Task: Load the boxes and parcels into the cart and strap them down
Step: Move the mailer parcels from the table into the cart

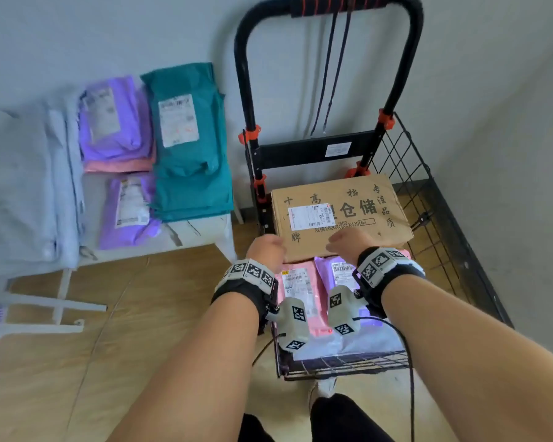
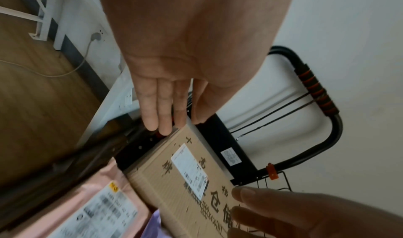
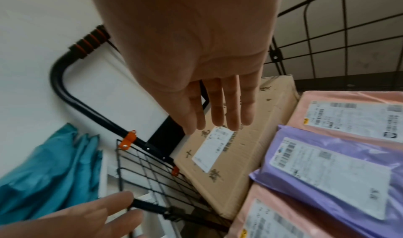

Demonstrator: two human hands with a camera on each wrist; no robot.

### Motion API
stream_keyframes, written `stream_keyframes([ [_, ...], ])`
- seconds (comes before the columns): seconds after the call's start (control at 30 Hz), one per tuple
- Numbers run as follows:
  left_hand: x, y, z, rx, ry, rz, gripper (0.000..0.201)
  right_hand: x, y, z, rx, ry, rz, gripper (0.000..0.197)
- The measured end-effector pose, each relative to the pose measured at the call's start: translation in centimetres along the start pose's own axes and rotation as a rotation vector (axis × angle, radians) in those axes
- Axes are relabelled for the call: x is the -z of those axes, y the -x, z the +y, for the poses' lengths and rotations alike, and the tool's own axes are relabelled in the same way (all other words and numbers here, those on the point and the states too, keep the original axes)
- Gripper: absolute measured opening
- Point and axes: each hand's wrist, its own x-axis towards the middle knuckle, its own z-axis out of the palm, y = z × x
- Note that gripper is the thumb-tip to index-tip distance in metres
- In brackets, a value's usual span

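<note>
Black wire-sided cart stands on the wooden floor, holding a cardboard box at the handle end, with a pink parcel and a purple parcel beside it toward the near end. White table left of the cart carries a teal parcel, two purple parcels, with a pink one under the upper purple, and grey bags.

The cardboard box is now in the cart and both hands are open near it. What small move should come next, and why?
Probably the left hand should reach to the side table for the teal parcel. The cardboard box already lies in the cart beside pink and purple parcels; both hands are open and hold nothing, and parcels still wait on the table.
</note>
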Motion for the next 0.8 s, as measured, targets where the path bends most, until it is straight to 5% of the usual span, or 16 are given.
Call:
stream_keyframes([
  [0.43,21.2,-1.3,-12.2,-0.090,0.160,0.151,0.022,-10.1,6.3,-19.3,0.190,0.021,0.202,0.020],
  [0.8,33.7,3.4,-12.0,-0.157,-0.008,0.294,0.032,-15.8,8.0,-30.5,0.277,-0.060,0.170,0.016],
])
